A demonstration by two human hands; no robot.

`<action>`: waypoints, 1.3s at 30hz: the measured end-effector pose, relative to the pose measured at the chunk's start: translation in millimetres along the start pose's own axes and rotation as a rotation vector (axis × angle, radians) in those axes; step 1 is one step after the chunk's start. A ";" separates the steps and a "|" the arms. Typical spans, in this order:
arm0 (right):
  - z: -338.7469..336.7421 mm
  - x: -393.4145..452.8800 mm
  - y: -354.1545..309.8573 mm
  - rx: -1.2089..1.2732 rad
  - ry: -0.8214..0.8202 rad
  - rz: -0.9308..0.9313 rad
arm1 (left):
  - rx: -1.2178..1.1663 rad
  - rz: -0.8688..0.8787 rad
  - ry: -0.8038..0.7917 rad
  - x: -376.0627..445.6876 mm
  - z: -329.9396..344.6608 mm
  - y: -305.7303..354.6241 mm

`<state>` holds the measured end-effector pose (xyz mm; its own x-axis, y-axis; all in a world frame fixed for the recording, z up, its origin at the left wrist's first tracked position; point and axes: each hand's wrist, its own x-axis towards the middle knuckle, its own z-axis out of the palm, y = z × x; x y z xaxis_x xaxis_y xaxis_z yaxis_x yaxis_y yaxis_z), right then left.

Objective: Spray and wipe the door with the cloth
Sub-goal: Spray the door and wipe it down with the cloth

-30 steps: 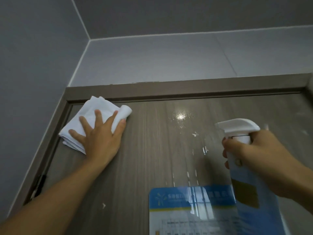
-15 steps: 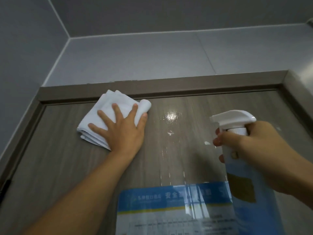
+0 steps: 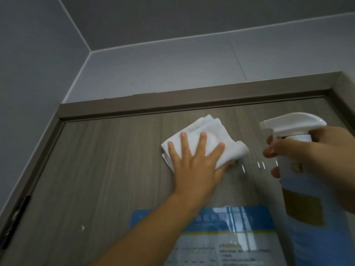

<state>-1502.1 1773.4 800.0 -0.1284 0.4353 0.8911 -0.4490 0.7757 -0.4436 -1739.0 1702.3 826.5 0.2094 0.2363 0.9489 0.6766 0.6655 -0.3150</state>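
Nearest the camera, the left forearm rose from the bottom edge toward the door (image 3: 107, 169), crossing the top-left corner of a blue and white notice sheet (image 3: 221, 237) fixed to the wood-grain panel below both hands. The left hand (image 3: 194, 160) lay flat with its fingers (image 3: 202, 141) spread wide, not curled around anything, pressing a folded white cloth (image 3: 209, 135) against the door; the cloth lay under the fingertips and reached past them upward and out beyond the index finger, while the thumb was tucked below the cloth's lower edge and mostly hidden. Off to the index-finger side, near but apart from the cloth, the right hand (image 3: 311, 150) was wrapped around the neck of a spray bottle (image 3: 299, 189), its fingers closed on it below the white trigger head (image 3: 292, 123), whose nozzle pointed toward the cloth. The bottle's pale body with a brown label hung below that hand and in front of the notice sheet's right edge. Between the two hands, thin wet streaks (image 3: 259, 165) glinted on the door. Beyond the fingertips ran the door frame (image 3: 172, 102), with a dark hinge (image 3: 15, 221) low on its left side. Farther still stood the grey wall (image 3: 172, 70) and, above it, the ceiling (image 3: 172, 18).
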 end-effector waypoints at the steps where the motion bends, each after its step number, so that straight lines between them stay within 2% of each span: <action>1: 0.8 -0.6 -0.8 0.000 -0.008 0.011 | 0.001 -0.049 -0.011 4.3 -5.7 -13.5; 4: 4.8 -4.2 -5.8 -0.025 -0.015 0.016 | 0.031 -0.236 -0.073 9.6 -20.5 -66.2; 12: 19.4 -11.2 -21.0 -0.061 -0.026 0.003 | -0.055 -0.817 0.018 -18.6 -35.1 -210.9; 17: 23.7 -14.9 -23.9 -0.031 -0.035 0.006 | -0.075 -0.966 0.035 -40.4 -39.5 -241.9; 23: 0.3 -15.8 -20.0 -0.035 -0.030 0.015 | -0.108 -0.972 0.035 -11.1 -30.3 -199.0; 27: -22.3 -10.5 -13.6 -0.075 -0.003 -0.011 | -0.106 -0.876 0.020 16.9 -28.3 -156.7; 33: -54.3 3.6 -6.1 -0.028 0.018 -0.019 | -0.154 -0.694 -0.013 67.5 -17.8 -38.0; 39: -88.3 18.8 2.0 -0.012 0.017 -0.021 | -0.146 -0.414 -0.038 87.5 -2.5 91.2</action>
<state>-1427.4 1823.5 807.4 -0.1035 0.4264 0.8986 -0.4411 0.7901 -0.4257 -1657.2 1781.9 880.9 -0.1245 -0.0016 0.9922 0.7911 0.6035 0.1002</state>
